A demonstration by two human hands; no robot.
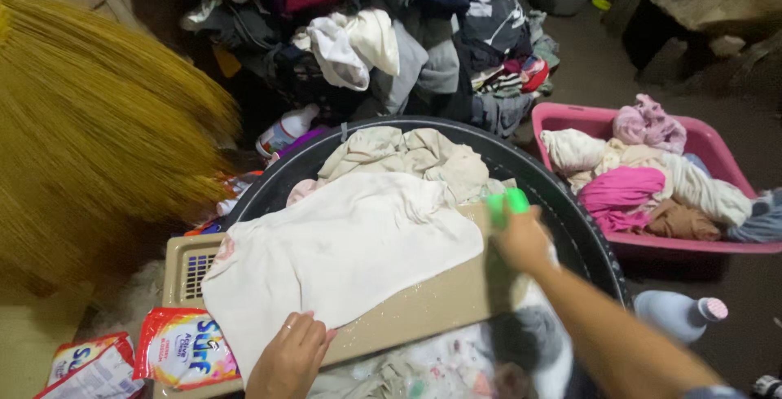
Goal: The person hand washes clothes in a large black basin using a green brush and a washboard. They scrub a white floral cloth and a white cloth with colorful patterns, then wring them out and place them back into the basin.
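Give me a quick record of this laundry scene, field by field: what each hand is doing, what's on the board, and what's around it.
Left hand: presses the near edge of a cream cloth
Right hand: grips a green brush at the far end of the board
Board: tan, wet, lying across a dark round tub
In the tub: more pale clothes
Right side: pink basket of clothes, pale bottle on the floor
Left side: red detergent packets, yellow broom
Behind: heap of clothes

A home laundry corner: heaped clothes (391, 41) on the floor, a pink basket (717, 151) of garments, a black washtub (570, 203), detergent sachets (183, 346).
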